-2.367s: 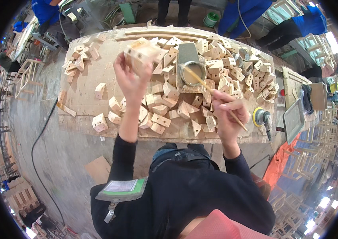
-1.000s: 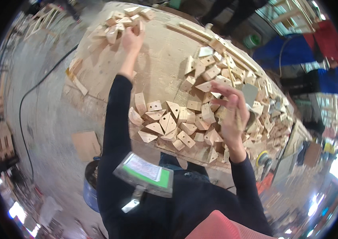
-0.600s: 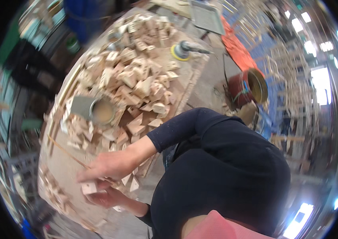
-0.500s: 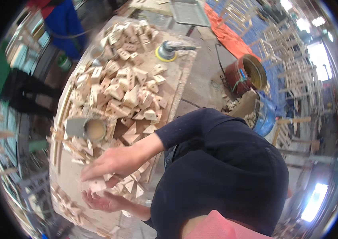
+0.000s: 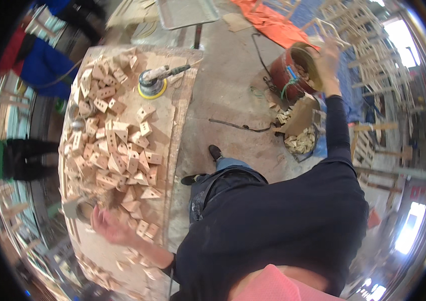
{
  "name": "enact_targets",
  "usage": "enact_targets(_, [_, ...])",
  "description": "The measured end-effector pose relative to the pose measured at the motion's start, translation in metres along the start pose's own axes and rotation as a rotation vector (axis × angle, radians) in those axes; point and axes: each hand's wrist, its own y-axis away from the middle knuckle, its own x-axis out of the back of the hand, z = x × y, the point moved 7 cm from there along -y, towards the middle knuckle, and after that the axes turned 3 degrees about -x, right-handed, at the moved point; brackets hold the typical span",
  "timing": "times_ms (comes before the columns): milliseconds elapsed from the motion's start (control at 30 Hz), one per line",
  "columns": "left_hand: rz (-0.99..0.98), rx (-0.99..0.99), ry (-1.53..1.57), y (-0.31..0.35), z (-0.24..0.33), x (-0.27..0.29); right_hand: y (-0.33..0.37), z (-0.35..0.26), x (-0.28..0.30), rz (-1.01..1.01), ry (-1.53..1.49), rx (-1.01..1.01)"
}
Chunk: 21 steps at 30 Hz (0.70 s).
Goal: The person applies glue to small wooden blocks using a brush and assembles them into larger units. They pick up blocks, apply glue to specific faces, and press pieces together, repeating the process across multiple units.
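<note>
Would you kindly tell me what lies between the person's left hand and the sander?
In the head view, a spread of wooden blocks, many with drilled holes, lies on the table between the left hand and the sander.

Head-worn fisheye view, steeply downward, torso [image 5: 278, 215] close below, worktable [image 5: 167, 113] and floor [image 5: 223, 100] beyond.

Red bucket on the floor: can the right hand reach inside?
Probably yes: the right hand is at the rim of the red bucket, the top is open, and nothing visible blocks the way.
</note>
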Motion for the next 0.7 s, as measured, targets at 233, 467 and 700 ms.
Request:
enact_targets(233, [-0.333, 0.412, -0.156, 0.093, 0.045, -0.041, -0.014, -0.159, -0.045, 0.126, -0.676, 0.336])
enact_targets(467, [-0.554, 0.538, -0.084, 0.160, 0.059, -0.013, 0.086, -0.422, 0.086, 0.013, -1.424, 0.860])
enact_targets(700, [-0.110, 0.596, -0.511, 0.171, -0.062, 0.137, 0.222, -0.565, 0.252, -0.271, -1.971, 1.244])
